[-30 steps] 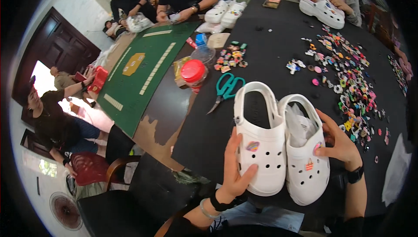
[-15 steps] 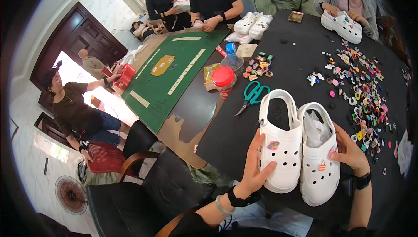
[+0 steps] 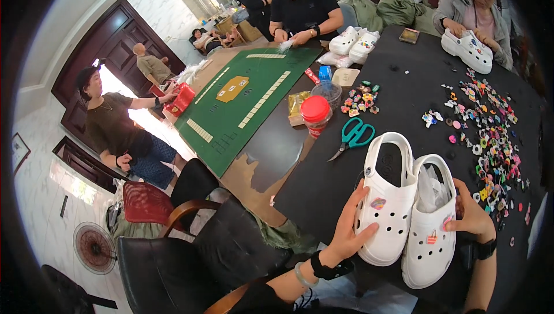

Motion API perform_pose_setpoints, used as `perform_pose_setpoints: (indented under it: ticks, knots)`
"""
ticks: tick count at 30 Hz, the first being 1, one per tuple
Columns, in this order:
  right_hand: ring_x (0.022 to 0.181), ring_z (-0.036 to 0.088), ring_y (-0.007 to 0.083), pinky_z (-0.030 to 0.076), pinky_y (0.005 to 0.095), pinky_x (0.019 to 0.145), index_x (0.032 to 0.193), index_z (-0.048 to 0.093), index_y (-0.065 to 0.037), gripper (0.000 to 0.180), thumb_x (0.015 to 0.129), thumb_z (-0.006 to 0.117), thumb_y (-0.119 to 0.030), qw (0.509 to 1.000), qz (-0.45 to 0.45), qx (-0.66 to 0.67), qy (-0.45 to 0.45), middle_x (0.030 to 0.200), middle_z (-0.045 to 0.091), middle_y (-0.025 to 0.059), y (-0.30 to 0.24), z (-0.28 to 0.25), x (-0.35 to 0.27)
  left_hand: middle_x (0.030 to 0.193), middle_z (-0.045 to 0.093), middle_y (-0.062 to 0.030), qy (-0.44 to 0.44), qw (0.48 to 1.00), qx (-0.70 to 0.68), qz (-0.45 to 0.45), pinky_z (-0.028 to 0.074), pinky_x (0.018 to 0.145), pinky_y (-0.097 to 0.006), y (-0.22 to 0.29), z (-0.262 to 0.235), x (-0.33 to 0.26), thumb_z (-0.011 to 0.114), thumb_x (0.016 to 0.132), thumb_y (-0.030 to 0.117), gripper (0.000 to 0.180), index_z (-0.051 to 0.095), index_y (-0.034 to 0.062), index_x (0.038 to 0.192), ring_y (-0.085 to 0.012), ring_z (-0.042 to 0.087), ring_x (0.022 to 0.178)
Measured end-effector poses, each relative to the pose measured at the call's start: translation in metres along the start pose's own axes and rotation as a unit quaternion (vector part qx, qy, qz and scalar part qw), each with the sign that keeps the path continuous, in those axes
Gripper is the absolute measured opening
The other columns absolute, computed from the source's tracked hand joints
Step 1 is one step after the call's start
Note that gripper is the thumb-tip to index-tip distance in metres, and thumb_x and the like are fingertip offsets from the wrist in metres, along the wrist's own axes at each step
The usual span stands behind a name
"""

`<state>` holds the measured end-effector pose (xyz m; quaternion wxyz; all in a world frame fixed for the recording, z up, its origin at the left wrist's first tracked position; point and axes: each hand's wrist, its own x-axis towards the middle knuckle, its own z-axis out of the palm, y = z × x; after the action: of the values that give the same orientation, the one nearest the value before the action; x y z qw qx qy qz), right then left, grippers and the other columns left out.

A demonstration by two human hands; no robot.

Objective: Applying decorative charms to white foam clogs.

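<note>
A pair of white clogs stands side by side at the near edge of the black table. My left hand (image 3: 351, 228) grips the outer side of the left clog (image 3: 398, 196), thumb lying over its upper. On the right clog (image 3: 423, 259), my right hand (image 3: 473, 213) holds the outer side, its thumb against a round pink charm (image 3: 447, 222). A planet-shaped charm (image 3: 378, 204) sits on the left clog, and a red-and-white charm (image 3: 431, 238) on the right one. Clear plastic wrap (image 3: 430, 190) fills the right clog's opening. Both hands' far fingertips are hidden.
Teal-handled scissors (image 3: 358, 135) lie beyond the left clog. A red-lidded jar (image 3: 316, 112) and small charms (image 3: 359, 98) are farther back. Many loose charms (image 3: 496, 152) spread across the right side. A green game mat (image 3: 231, 129) lies left; several people are around.
The view has shifted, so the scene sits lower and farther right. Both hands keep their hold on the clogs. The standing person at left has lifted a hand off the red chair.
</note>
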<state>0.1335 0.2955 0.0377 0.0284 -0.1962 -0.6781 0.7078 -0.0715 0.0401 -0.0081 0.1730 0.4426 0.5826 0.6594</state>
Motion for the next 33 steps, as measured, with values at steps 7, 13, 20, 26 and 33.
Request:
perform_pose_setpoints:
  ticks: [7, 13, 20, 26, 33]
  knots:
    - [0.099, 0.063, 0.0219, 0.045, 0.0347, 0.091, 0.153, 0.009, -0.007, 0.123, 0.061, 0.088, -0.026, 0.997, -0.054, 0.035, 0.046, 0.112, 0.063, 0.0197, -0.002, 0.018, -0.002, 0.154, 0.023, -0.0243, 0.001, 1.000, 0.013, 0.004, 0.019, 0.115, -0.042, 0.002, 0.000, 0.004, 0.064, 0.084, 0.012, 0.071, 0.031, -0.0008, 0.145, -0.0346, 0.025, 0.143]
    - [0.101, 0.062, 0.0202, 0.045, 0.0314, 0.089, 0.153, 0.013, -0.004, 0.116, 0.065, 0.086, -0.024, 0.997, -0.050, 0.025, 0.061, 0.115, 0.062, 0.0178, 0.000, 0.021, -0.002, 0.154, 0.023, -0.0239, 0.003, 1.000, 0.018, -0.003, 0.019, 0.115, -0.042, 0.001, 0.001, 0.002, 0.064, 0.084, 0.013, 0.071, 0.030, -0.0013, 0.145, -0.0342, 0.024, 0.143]
    - [0.111, 0.058, 0.0212, 0.041, 0.0325, 0.097, 0.154, 0.010, -0.003, 0.115, 0.067, 0.084, -0.024, 0.997, -0.058, 0.059, 0.005, 0.130, 0.054, 0.0181, -0.010, 0.018, -0.002, 0.155, 0.022, -0.0231, 0.001, 1.000, 0.022, 0.005, 0.019, 0.115, -0.042, -0.003, 0.003, 0.000, 0.063, 0.085, 0.012, 0.070, 0.030, -0.0013, 0.146, -0.0333, 0.023, 0.143]
    - [0.133, 0.040, 0.0242, 0.028, 0.0355, 0.110, 0.153, 0.009, -0.001, 0.115, 0.069, 0.082, -0.029, 0.995, -0.071, 0.073, 0.007, 0.146, 0.039, 0.0183, -0.010, 0.028, -0.007, 0.155, 0.021, -0.0225, 0.008, 1.000, 0.006, 0.005, 0.018, 0.115, -0.041, 0.001, 0.003, -0.002, 0.062, 0.086, 0.011, 0.070, 0.029, -0.0012, 0.146, -0.0322, 0.022, 0.144]
    - [0.120, 0.053, 0.0238, 0.037, 0.0354, 0.103, 0.153, 0.010, -0.002, 0.112, 0.071, 0.081, -0.029, 0.996, -0.052, 0.070, 0.001, 0.134, 0.051, 0.0191, -0.005, 0.022, -0.007, 0.153, 0.023, -0.0237, -0.036, 0.980, 0.193, 0.014, 0.021, 0.114, -0.043, 0.026, -0.012, 0.008, 0.065, 0.087, 0.018, 0.067, 0.033, -0.0019, 0.143, -0.0348, 0.026, 0.141]
